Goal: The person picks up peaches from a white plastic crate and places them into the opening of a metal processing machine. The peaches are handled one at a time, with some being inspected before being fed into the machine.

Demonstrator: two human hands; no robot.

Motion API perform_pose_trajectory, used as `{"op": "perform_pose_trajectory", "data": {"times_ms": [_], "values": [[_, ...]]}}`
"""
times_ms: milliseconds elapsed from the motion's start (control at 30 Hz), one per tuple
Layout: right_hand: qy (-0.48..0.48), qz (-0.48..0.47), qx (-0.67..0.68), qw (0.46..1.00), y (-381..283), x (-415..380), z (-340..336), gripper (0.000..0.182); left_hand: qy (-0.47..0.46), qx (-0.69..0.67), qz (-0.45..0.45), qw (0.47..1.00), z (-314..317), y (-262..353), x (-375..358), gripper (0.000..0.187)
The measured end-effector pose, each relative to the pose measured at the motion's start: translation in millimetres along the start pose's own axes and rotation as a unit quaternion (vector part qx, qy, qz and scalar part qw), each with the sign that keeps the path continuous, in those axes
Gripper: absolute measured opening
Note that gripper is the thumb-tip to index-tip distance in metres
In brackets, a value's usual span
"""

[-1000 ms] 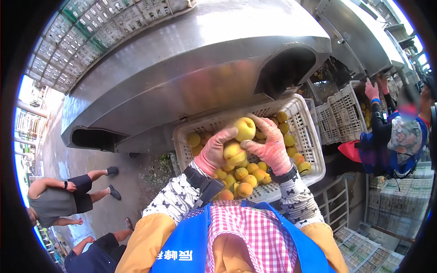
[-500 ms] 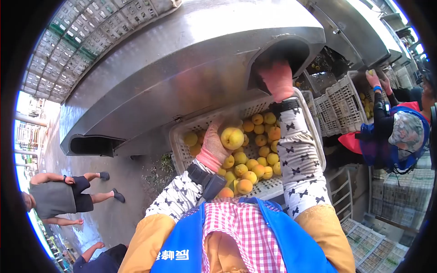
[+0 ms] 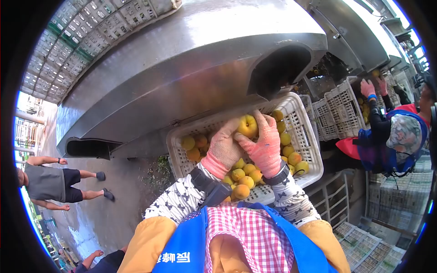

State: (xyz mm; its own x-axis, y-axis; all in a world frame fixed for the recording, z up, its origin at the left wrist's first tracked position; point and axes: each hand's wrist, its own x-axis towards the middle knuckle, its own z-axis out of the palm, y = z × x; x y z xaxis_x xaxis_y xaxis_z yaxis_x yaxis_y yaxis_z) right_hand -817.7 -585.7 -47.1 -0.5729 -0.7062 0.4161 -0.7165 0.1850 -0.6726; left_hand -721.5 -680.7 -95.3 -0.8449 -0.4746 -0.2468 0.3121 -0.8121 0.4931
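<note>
A yellow peach is held between my two gloved hands, above a white plastic crate of yellow and orange peaches. My left hand, in a pink and white knit glove, closes on the peach's left side. From the right, my right hand, in a matching glove, grips the same peach with thumb and fingers. Parts of the crate's contents are hidden under my hands.
A metal chute with a dark opening overhangs the crate's far side. At right, a co-worker handles fruit by other crates. A person in shorts stands at left. A metal rack is close by on the right.
My right hand has come out of the chute opening and joined my left on the peach. The peach has shifted right and slightly up. The co-worker's hands have moved.
</note>
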Motion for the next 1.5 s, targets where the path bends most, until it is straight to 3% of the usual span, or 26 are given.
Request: {"op": "perform_pose_trajectory", "data": {"times_ms": [33,67,100,167,200,333,367,400,433,467,500,533,567,667,700,733,800,833,933,1000,1100,1200,1300,1367,1433,1500], "values": [[0.034,-0.012,-0.005,0.999,10.6,14.2,-3.1,0.080,0.017,0.155,0.071,0.985,4.4,-1.5,2.2,0.032],[0.051,0.009,0.020,0.998,21.8,32.4,-10.1,0.078,0.044,0.205,0.006,0.978,2.0,5.7,-3.7,0.031],[0.065,0.030,0.046,0.996,33.2,51.5,-16.5,0.077,0.041,0.203,0.006,0.978,-12.6,6.5,-4.9,0.031],[0.069,0.004,-0.021,0.997,68.4,82.0,-10.5,0.074,0.017,-0.043,-0.069,0.997,-59.1,-3.5,-0.2,0.030],[0.070,-0.023,-0.083,0.994,80.6,96.4,-5.1,0.072,0.053,0.013,-0.070,0.996,-73.1,-8.0,-3.3,0.034],[-0.088,0.020,-0.251,0.964,105.1,149.7,29.7,0.047,0.187,0.206,-0.125,0.952,-122.2,-27.5,-20.9,0.042],[-0.056,-0.029,-0.276,0.959,129.4,160.7,40.8,0.043,0.151,0.412,-0.142,0.887,-131.1,-28.4,-20.2,0.046],[0.082,-0.175,-0.327,0.925,100.3,155.1,13.7,0.035,0.093,0.599,-0.145,0.782,-137.3,-26.4,-10.5,0.050],[0.089,-0.097,0.059,0.990,86.6,158.4,-4.8,0.031,0.097,0.592,-0.157,0.785,-140.3,-28.7,-10.6,0.050],[0.096,0.012,0.255,0.962,59.3,137.7,-18.3,0.034,0.019,0.704,-0.127,0.698,-138.9,-30.4,-11.3,0.053],[0.113,0.012,0.138,0.984,52.5,118.9,-32.0,0.035,-0.060,0.797,-0.091,0.594,-137.7,-31.7,-10.4,0.056],[0.102,0.056,0.176,0.978,64.2,98.2,-32.2,0.036,-0.101,0.833,-0.095,0.535,-137.7,-36.8,-8.2,0.065],[0.039,0.131,0.226,0.965,67.1,69.1,-25.2,0.033,-0.098,0.828,-0.104,0.543,-136.3,-42.9,-7.5,0.065],[-0.374,0.177,0.029,0.910,101.2,-11.0,-2.9,0.037,-0.232,0.904,-0.145,0.328,-124.0,-52.4,0.2,0.087],[-0.521,0.141,-0.045,0.841,118.0,-35.2,8.5,0.043,-0.234,0.901,-0.149,0.333,-127.0,-55.4,4.2,0.087],[-0.581,0.067,-0.098,0.805,124.2,-57.0,19.4,0.052,-0.271,0.889,-0.166,0.329,-130.5,-57.0,10.0,0.090],[-0.674,0.067,-0.192,0.710,110.3,-77.6,34.6,0.054,-0.314,0.873,-0.189,0.322,-133.8,-58.9,16.7,0.096],[-0.703,0.099,-0.237,0.663,126.0,-101.8,49.0,0.052,-0.314,0.872,-0.192,0.324,-139.0,-65.1,15.6,0.096],[-0.681,0.061,-0.268,0.679,122.5,-113.3,53.1,0.048,-0.219,0.872,-0.171,0.404,-149.4,-85.5,11.4,0.089],[-0.625,0.137,-0.158,0.752,121.5,-95.5,35.6,0.046,-0.122,0.853,-0.183,0.473,-141.4,-91.9,6.2,0.079],[-0.490,0.238,0.113,0.831,125.9,-66.2,-5.9,0.062,-0.146,0.863,-0.183,0.448,-131.6,-88.7,4.6,0.071],[-0.322,0.432,0.403,0.740,89.0,-36.4,-43.1,0.086,-0.140,0.824,-0.202,0.511,-142.2,-91.9,3.5,0.078],[-0.250,0.370,0.447,0.775,75.5,-16.1,-60.9,0.091,-0.113,0.784,-0.221,0.569,-145.6,-84.8,10.6,0.083],[-0.225,0.336,0.459,0.791,61.5,-2.6,-69.8,0.091,0.003,0.600,-0.249,0.760,-141.3,-70.0,9.1,0.075],[-0.215,0.301,0.432,0.823,61.4,-3.2,-69.2,0.084,0.018,0.208,-0.286,0.935,-111.3,-39.0,8.2,0.066],[-0.205,0.293,0.443,0.822,57.4,-5.9,-61.6,0.080,-0.021,-0.022,-0.301,0.953,-70.2,-9.7,7.4,0.059]]}}
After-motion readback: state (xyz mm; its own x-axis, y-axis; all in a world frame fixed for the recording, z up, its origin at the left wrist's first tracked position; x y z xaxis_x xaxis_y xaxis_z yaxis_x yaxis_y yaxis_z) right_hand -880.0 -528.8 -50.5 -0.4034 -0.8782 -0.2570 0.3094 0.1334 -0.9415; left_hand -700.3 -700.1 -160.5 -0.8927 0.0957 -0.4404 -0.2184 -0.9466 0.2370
